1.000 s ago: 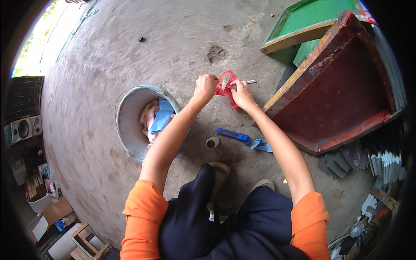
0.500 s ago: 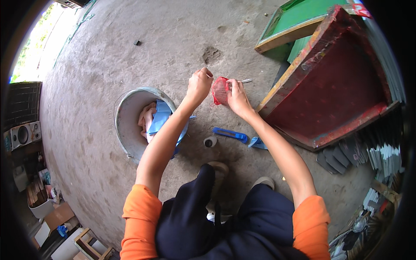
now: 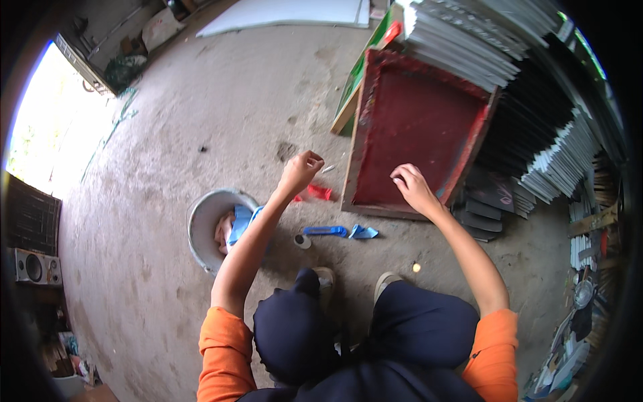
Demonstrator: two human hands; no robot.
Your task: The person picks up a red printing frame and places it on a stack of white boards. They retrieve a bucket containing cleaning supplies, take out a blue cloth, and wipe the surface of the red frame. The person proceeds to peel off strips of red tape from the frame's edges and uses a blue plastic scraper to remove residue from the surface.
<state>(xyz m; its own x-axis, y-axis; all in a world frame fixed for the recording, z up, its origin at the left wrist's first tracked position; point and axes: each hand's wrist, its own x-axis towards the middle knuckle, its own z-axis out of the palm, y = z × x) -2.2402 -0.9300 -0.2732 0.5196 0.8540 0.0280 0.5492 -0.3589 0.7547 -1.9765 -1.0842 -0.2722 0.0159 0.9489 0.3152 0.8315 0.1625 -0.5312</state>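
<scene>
My left hand (image 3: 303, 171) is raised above the floor, its fingertips pinched together; what they hold, if anything, is too thin to make out. To the right, my right hand (image 3: 414, 187) hovers in front of a red framed screen (image 3: 429, 127). Its thumb and forefinger are drawn together, and nothing in them can be made out. A crumpled red mesh piece (image 3: 319, 192) lies on the concrete below and beside my left hand, partly hidden by it. Just beyond is a small white stick-like thing (image 3: 328, 169).
A bucket (image 3: 201, 231) with blue and pinkish cloths stands left of my left forearm. Near my feet lie a small white roll (image 3: 302, 241), a blue tool (image 3: 325, 231) and a blue scrap (image 3: 364, 232). Stacked grey panels (image 3: 462, 47) and a green frame (image 3: 349, 100) are at right.
My right hand has let go of the red mesh and moved right, away from my left hand. The mesh now lies on the floor. The view has shifted, showing more of the far floor.
</scene>
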